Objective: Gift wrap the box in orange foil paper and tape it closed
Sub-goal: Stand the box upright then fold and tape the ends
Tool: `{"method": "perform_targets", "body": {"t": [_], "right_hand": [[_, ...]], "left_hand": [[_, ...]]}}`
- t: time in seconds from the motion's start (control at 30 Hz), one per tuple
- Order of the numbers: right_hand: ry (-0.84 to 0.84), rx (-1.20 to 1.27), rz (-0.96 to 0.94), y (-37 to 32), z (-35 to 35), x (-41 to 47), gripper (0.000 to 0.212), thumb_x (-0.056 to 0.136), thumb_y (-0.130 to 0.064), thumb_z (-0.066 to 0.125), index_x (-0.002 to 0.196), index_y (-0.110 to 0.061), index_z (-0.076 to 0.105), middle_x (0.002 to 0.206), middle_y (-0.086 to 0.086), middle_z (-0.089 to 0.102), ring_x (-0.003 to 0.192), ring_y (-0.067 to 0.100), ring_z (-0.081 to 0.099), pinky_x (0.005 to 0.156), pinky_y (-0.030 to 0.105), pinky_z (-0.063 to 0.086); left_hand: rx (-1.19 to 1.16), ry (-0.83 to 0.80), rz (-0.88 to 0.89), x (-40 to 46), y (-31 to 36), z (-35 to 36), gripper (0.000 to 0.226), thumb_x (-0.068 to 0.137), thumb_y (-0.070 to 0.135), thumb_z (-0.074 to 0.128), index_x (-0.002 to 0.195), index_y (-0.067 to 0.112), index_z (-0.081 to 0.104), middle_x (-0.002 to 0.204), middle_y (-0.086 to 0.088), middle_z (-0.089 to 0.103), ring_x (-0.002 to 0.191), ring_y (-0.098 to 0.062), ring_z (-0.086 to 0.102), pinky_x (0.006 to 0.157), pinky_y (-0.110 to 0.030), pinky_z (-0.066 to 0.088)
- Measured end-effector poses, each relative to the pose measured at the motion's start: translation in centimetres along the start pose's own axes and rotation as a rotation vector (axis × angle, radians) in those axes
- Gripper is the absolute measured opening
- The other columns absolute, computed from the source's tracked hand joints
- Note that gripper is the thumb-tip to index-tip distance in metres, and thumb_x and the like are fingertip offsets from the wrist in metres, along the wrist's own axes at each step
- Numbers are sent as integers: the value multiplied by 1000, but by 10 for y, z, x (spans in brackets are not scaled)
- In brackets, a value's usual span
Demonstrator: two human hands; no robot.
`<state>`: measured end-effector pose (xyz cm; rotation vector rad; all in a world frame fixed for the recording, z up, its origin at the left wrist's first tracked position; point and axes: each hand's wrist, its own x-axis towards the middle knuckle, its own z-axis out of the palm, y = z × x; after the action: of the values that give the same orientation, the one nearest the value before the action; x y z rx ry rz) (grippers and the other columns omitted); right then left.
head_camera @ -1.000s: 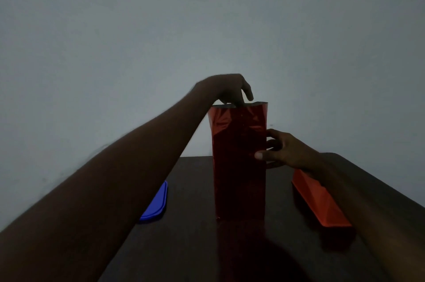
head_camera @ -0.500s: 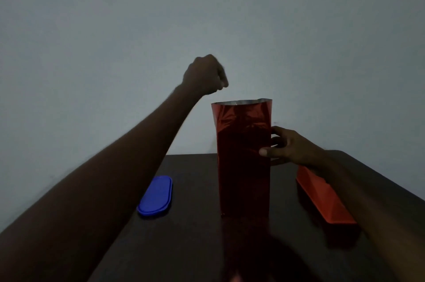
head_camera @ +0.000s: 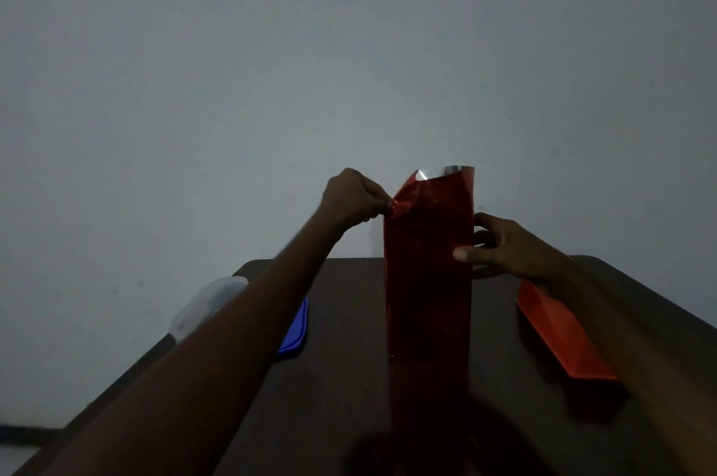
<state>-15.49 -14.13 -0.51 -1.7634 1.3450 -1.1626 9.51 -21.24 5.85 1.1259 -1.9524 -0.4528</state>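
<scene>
Head view: the tall upright box wrapped in shiny orange-red foil paper (head_camera: 428, 274) stands at the centre of the dark brown wooden table (head_camera: 349, 378). The left hand (head_camera: 351, 200), at 10 o'clock from the box, has its fingers pinched together on the crumpled foil corner at the open top. The right hand (head_camera: 504, 248), at 3 o'clock, is clamped on the box's side. The thin foil could tear if that corner is pulled hard, and a sideways tug might tip the tall box toward the flat blue plastic lid (head_camera: 295, 328) at 8 o'clock or the long orange-red box (head_camera: 562, 336) at 4 o'clock
</scene>
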Motion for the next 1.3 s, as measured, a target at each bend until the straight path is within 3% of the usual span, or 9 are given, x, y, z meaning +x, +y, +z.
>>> {"method": "perform_targets", "body": {"t": [0.1, 0.27, 0.53, 0.67, 0.77, 0.87, 1.03, 1.13, 1.3], "right_hand": [[0, -14, -1, 1, 0, 1, 60, 78, -21, 78, 133, -22, 53, 116, 6, 69, 100, 19, 70, 81, 42, 60], [10, -23, -9, 2, 1, 0, 56, 80, -19, 77, 131, -24, 54, 112, 6, 70, 97, 18, 71, 80, 40, 60], [5, -60, -20, -2, 2, -3, 60, 80, -23, 76, 134, -27, 52, 117, 1, 68, 97, 14, 71, 75, 32, 60], [6, -148, -5, -8, 2, -2, 72, 67, -43, 79, 133, -29, 53, 123, -2, 66, 105, 13, 68, 88, 39, 58], [258, -343, -90, -18, 4, 0, 97, 57, -65, 80, 140, -31, 44, 138, -3, 55, 125, 18, 53, 102, 45, 48], [527, -527, -377, -44, 12, -4, 69, 71, -46, 79, 133, -27, 54, 136, -2, 56, 127, 20, 48, 102, 38, 40], [539, -588, -542, -78, 25, -4, 20, 75, -22, 82, 92, -16, 73, 119, -1, 67, 124, 13, 48, 103, 30, 31], [505, -577, -555, -80, 23, -9, 15, 74, -19, 82, 85, -16, 72, 118, -3, 68, 125, 18, 53, 107, 36, 36], [509, -580, -576, -85, 26, -19, 33, 72, -25, 83, 101, -21, 68, 115, -7, 67, 114, 11, 55, 97, 29, 41]], "left_hand": [[45, 8, 55, 1, 1, 4, 6, 78, 17, 77, 80, 12, 80, 67, 0, 70, 53, 3, 57, 56, -12, 45], [83, 74, 99, 3, 3, 15, 8, 82, 19, 75, 80, 13, 80, 80, -2, 76, 81, -11, 70, 76, -26, 56], [57, 68, 135, 4, 1, 23, 8, 81, 19, 77, 85, 13, 81, 80, -1, 76, 75, -9, 70, 75, -25, 56], [122, 21, 171, 5, 0, 18, 12, 83, 23, 75, 89, 14, 80, 86, 2, 76, 75, -5, 66, 68, -15, 47], [153, 15, 191, 7, -1, 18, 12, 83, 25, 76, 90, 16, 80, 89, 1, 77, 83, -8, 68, 73, -19, 49], [162, 19, 207, 8, -2, 19, 13, 83, 28, 76, 90, 18, 80, 88, 2, 77, 82, -7, 67, 66, -14, 44], [180, 30, 228, 7, -3, 19, 13, 83, 26, 75, 92, 17, 79, 89, 2, 76, 67, 1, 60, 67, -14, 47], [183, 5, 248, 5, -1, 17, 14, 85, 23, 72, 95, 16, 79, 94, 0, 77, 88, -9, 68, 83, -26, 53], [180, -7, 258, 5, -2, 16, 13, 84, 25, 72, 93, 17, 79, 92, 1, 76, 89, -11, 68, 84, -30, 55]]}}
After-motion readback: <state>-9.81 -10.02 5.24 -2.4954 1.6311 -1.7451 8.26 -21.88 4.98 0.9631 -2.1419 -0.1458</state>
